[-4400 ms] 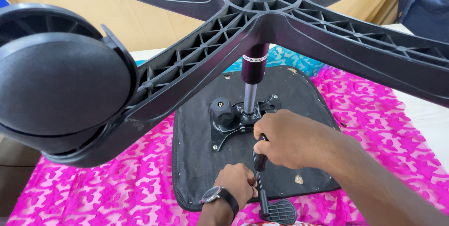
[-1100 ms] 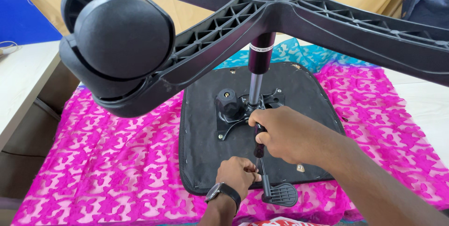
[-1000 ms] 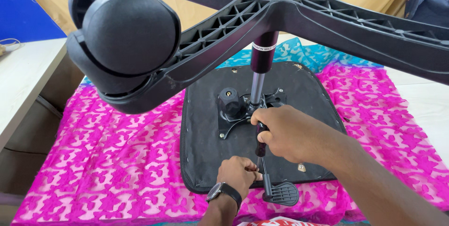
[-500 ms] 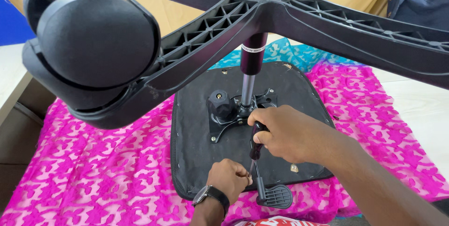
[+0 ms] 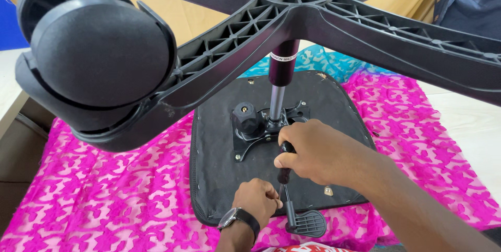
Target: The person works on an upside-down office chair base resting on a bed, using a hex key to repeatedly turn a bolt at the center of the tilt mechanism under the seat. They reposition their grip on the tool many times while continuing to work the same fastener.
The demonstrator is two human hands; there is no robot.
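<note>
1. An office chair lies upside down: its seat [image 5: 224, 179], black underside up, rests on a pink cloth [image 5: 104, 200].
2. The five-arm base [image 5: 313, 17] fills the top of the view, and a black caster [image 5: 94, 59] looms at the upper left, close to the camera.
3. A gas column [image 5: 279, 82] runs from the base hub down to a metal plate [image 5: 255, 137] fixed to the seat's middle; a black knob [image 5: 245, 119] sits on that plate, just left of the column.
4. The right hand [image 5: 313, 150] is closed around the upper end of the lever [image 5: 292, 205], close to the plate, fingers wrapped tight about the black grip.
5. The left hand [image 5: 255, 200] (a watch [image 5: 237, 216] on its wrist) sits lower down, fingers curled in against the thin lever rod; whether they truly pinch it cannot be told.
6. The lever's flat ribbed paddle [image 5: 308, 223] juts past the seat's near edge, over the cloth.
7. A pale desk [image 5: 469, 121] shows at the right, beyond the cloth.
</note>
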